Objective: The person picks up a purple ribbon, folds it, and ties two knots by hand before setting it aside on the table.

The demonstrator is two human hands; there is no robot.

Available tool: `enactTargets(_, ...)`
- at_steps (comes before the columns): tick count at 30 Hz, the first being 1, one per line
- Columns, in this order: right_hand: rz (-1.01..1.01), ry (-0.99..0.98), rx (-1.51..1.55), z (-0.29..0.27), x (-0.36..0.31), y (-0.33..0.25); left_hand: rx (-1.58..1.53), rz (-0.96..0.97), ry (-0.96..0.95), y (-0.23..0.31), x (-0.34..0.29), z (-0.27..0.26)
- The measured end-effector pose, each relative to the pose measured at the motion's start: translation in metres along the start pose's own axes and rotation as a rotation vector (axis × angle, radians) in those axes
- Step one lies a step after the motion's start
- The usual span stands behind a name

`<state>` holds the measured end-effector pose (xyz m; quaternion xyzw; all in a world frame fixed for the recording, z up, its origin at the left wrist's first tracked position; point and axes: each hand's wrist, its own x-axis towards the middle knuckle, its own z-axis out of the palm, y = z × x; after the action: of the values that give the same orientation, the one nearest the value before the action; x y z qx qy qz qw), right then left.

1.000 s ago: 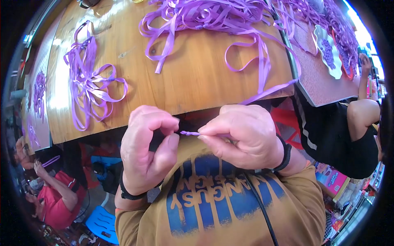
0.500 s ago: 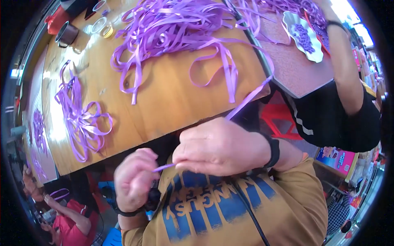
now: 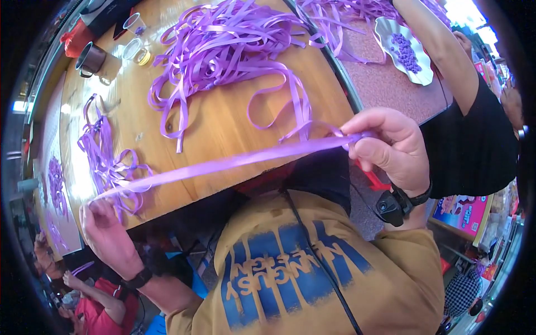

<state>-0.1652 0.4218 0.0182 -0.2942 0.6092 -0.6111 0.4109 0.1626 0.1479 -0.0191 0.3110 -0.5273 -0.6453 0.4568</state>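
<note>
A purple ribbon (image 3: 240, 160) runs almost straight between my two hands, above the table's near edge. Its left end is pinched in the fingers of my left hand (image 3: 109, 231). My right hand (image 3: 391, 148) grips the other end between thumb and forefinger, where a small purple lump shows at the fingertips. A large tangled pile of purple ribbons (image 3: 223, 50) lies on the wooden table beyond. Next to my left hand, a smaller bunch of purple ribbons (image 3: 103, 145) rests on the table.
On the wooden table (image 3: 215, 120) stand a dark mug (image 3: 91, 59) and clear cups (image 3: 135, 51). A white scalloped dish (image 3: 385, 33) of small purple pieces sits on the pinkish table at right, beside a co-worker's arm (image 3: 441, 42). Another person in red (image 3: 97, 307) works at lower left.
My hands have moved apart, the left out to the left and the right up to the right. The ribbon, mostly hidden before, is now stretched between them.
</note>
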Motion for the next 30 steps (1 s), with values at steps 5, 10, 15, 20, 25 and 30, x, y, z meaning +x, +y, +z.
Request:
enactTargets(5, -0.066, -0.085, 0.106, 0.017, 0.010, 0.006, 0.775, 0.310, 0.374, -0.006, -0.004, 0.085)
enactTargets(10, 0.093, -0.228, 0.180, 0.058, 0.014, 0.005, 0.830, 0.480, -0.587, -0.001, -0.038, 0.130)
enactTargets(15, 0.141, -0.339, 0.273, 0.079, 0.010, 0.010, 0.562, 0.598, -0.677, -0.024, -0.052, 0.148)
enactTargets(20, 0.161, -0.414, 0.294, 0.091, 0.013, 0.015, 0.480, 0.583, -0.608, -0.026, -0.057, 0.131)
enactTargets(25, 0.028, -0.141, 0.026, 0.071, 0.028, 0.009, 0.141, 0.280, -0.337, -0.025, -0.042, 0.074)
enactTargets(30, -0.282, 0.071, 0.090, -0.070, 0.037, 0.014, -0.068, 0.202, 0.346, 0.004, -0.030, -0.018)
